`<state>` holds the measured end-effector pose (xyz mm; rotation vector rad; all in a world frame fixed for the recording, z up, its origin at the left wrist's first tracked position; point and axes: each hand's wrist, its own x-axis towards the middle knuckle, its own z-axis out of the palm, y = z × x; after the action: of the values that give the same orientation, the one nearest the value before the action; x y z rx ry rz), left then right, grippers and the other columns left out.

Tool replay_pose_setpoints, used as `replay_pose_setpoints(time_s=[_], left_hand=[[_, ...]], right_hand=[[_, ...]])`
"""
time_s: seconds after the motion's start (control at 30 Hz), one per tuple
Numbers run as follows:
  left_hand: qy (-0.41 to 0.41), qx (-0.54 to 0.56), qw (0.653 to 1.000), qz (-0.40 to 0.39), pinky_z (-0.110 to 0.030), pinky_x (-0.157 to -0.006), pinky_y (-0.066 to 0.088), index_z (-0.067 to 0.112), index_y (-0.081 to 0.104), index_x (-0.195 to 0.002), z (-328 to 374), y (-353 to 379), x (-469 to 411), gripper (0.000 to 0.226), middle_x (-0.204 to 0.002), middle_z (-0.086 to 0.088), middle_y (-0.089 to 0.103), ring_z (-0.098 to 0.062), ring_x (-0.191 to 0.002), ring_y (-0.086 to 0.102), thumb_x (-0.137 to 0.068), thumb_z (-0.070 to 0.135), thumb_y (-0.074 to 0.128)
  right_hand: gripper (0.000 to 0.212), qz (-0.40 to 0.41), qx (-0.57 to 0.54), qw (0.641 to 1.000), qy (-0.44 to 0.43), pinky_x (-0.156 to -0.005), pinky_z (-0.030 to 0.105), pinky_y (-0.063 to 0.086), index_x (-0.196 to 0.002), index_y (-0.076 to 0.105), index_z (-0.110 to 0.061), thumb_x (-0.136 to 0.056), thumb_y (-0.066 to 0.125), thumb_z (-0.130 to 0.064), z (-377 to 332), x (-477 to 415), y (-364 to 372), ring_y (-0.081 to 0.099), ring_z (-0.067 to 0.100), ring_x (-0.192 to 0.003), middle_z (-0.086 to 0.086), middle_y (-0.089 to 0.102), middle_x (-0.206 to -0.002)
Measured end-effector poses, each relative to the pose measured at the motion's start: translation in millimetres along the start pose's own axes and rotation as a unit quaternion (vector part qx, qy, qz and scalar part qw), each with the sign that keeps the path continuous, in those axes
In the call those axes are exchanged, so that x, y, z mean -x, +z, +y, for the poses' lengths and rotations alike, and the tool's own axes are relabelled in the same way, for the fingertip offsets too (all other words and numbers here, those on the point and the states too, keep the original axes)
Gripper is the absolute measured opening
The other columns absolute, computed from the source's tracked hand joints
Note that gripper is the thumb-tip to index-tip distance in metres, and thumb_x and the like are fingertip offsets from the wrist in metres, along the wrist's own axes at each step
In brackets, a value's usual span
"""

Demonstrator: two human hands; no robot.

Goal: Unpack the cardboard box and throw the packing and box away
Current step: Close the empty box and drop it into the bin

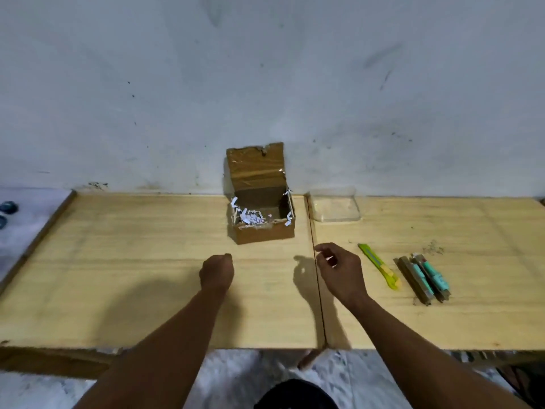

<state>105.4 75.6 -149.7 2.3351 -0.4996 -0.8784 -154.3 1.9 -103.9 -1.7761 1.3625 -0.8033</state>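
Your left hand (216,273) is hovering curled into a loose fist over the wooden table (118,261), holding nothing visible, while your right hand (339,270) is hanging beside it with fingers loosely curled and empty. The cardboard box (261,202) is sitting at the back of the table against the wall, flap standing up, shredded paper (250,216) lying inside. Right of your right hand are lying a yellow utility knife (380,267), two brown-and-teal packets (424,278), and, beside the box, a clear plastic tray (336,206)
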Motion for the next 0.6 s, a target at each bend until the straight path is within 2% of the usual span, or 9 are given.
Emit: replay_pose_setpoints(time_s=[0.03,0.13,0.23,0.37,0.4,0.47,0.53,0.6], left_hand=[[-0.027,0.039,0.999,-0.016,-0.039,-0.089,0.05,0.005,0.065,-0.11,5.3,-8.7,-18.2,0.035,-0.12,-0.021,0.065,-0.039,-0.11,0.061,-0.094,0.028,0.044],[-0.045,0.179,0.982,-0.028,-0.053,-0.101,0.046,0.006,0.06,-0.124,40.4,-34.2,-50.8,0.057,-0.13,-0.021,0.061,-0.042,-0.121,0.056,-0.086,0.045,0.043],[-0.039,0.232,0.971,-0.048,-0.056,-0.103,0.043,0.009,0.054,-0.133,88.1,-50.0,-70.3,0.061,-0.139,-0.022,0.053,-0.044,-0.129,0.049,-0.092,0.052,0.038],[-0.049,0.278,0.954,-0.098,-0.054,-0.106,0.036,0.019,0.036,-0.148,133.1,-53.4,-94.9,0.071,-0.15,-0.016,0.042,-0.038,-0.135,0.042,-0.096,0.066,0.024],[-0.046,0.289,0.948,-0.123,-0.056,-0.107,0.032,0.022,0.031,-0.151,140.8,-52.2,-100.2,0.074,-0.153,-0.015,0.038,-0.038,-0.137,0.039,-0.095,0.069,0.02],[-0.039,0.306,0.936,-0.172,-0.061,-0.107,0.032,0.028,0.031,-0.151,149.4,-49.4,-106.6,0.076,-0.152,-0.013,0.039,-0.041,-0.135,0.04,-0.092,0.073,0.013],[-0.036,0.317,0.924,-0.21,-0.061,-0.102,0.035,0.032,0.037,-0.148,152.3,-43.9,-112.2,0.079,-0.15,-0.013,0.042,-0.042,-0.132,0.043,-0.09,0.077,0.008],[-0.042,0.328,0.919,-0.216,-0.06,-0.101,0.033,0.028,0.043,-0.145,149.0,-40.6,-117.7,0.084,-0.151,-0.011,0.043,-0.039,-0.134,0.041,-0.089,0.078,0.008]], right_hand=[[0.021,0.001,-0.021,1.0,0.019,-0.063,0.023,0.05,-0.097,0.073,-0.027,-0.089,0.062,-0.011,-10.5,-21.2,5.1,0.061,0.005,-0.059,-0.011,0.067,-0.075],[0.016,-0.023,-0.091,0.99,0.105,-0.081,0.043,0.058,-0.106,0.068,-0.027,-0.091,0.061,-0.026,-31.7,-82.5,26.9,0.066,0.019,-0.084,-0.004,0.068,-0.09],[0.034,-0.044,-0.126,0.978,0.161,-0.099,0.052,0.049,-0.118,0.062,-0.026,-0.094,0.051,-0.046,-50.0,-137.9,51.2,0.06,0.027,-0.109,0.002,0.064,-0.11],[0.06,-0.062,-0.156,0.96,0.225,-0.103,0.051,0.042,-0.139,0.048,-0.018,-0.098,0.028,-0.058,-67.2,-188.5,69.7,0.05,0.028,-0.117,0.005,0.053,-0.128],[0.065,-0.076,-0.169,0.952,0.243,-0.107,0.054,0.038,-0.144,0.043,-0.019,-0.099,0.023,-0.061,-68.0,-197.9,73.2,0.048,0.03,-0.125,0.007,0.051,-0.137],[0.072,-0.118,-0.209,0.934,0.264,-0.112,0.061,0.027,-0.15,0.036,-0.027,-0.095,0.016,-0.069,-68.1,-208.7,77.8,0.036,0.032,-0.14,0.006,0.038,-0.154],[0.078,-0.156,-0.243,0.92,0.267,-0.107,0.063,0.024,-0.145,0.044,-0.031,-0.091,0.011,-0.075,-65.3,-215.8,80.0,0.035,0.032,-0.139,0.006,0.041,-0.152],[0.083,-0.154,-0.283,0.905,0.276,-0.093,0.058,0.032,-0.122,0.062,-0.022,-0.087,0.013,-0.08,-58.4,-219.0,78.1,0.047,0.028,-0.121,0.003,0.057,-0.129]])
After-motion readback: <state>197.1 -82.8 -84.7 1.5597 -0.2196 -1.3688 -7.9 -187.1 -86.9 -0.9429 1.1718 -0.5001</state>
